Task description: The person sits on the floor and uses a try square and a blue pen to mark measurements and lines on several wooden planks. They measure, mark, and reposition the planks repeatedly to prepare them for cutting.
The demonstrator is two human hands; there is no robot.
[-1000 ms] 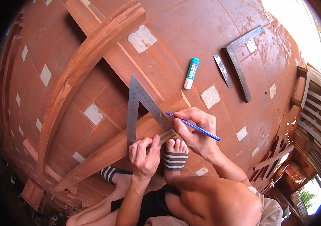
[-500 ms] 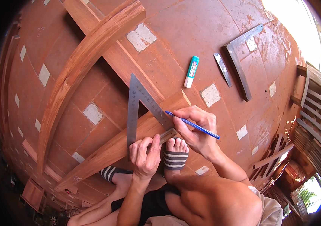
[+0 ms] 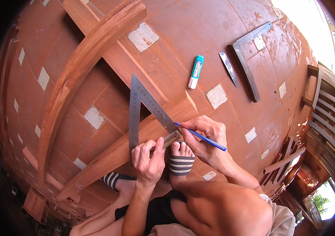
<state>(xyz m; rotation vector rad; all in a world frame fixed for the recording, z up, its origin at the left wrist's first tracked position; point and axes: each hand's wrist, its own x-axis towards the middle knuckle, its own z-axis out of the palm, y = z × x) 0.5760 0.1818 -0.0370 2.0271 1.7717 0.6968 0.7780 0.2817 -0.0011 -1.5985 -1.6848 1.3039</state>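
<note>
My left hand (image 3: 149,162) is closed on the thick lower edge of a metal triangle square (image 3: 134,114), holding it against a curved wooden beam (image 3: 108,164). The square's slanted, graduated arm lies across the beam's top face near its right end. Between the fingertips of my right hand (image 3: 208,135) is a blue pen (image 3: 204,138), its tip at the square's slanted edge close to the lower corner. A straight wooden board (image 3: 136,69) runs from the far left to the beam and meets it behind the square.
Another curved wooden piece (image 3: 73,74) crosses the board at left. A teal and white correction pen (image 3: 196,72), a metal blade (image 3: 229,69) and an L-shaped try square (image 3: 245,65) lie on the tiled floor. My sandalled foot (image 3: 181,158) is beside the beam. Slatted wooden pieces (image 3: 332,129) stand at right.
The pen tip has shifted slightly down along the square's slanted edge, toward the lower corner. My left hand keeps its hold on the square. The whole view has shifted a little.
</note>
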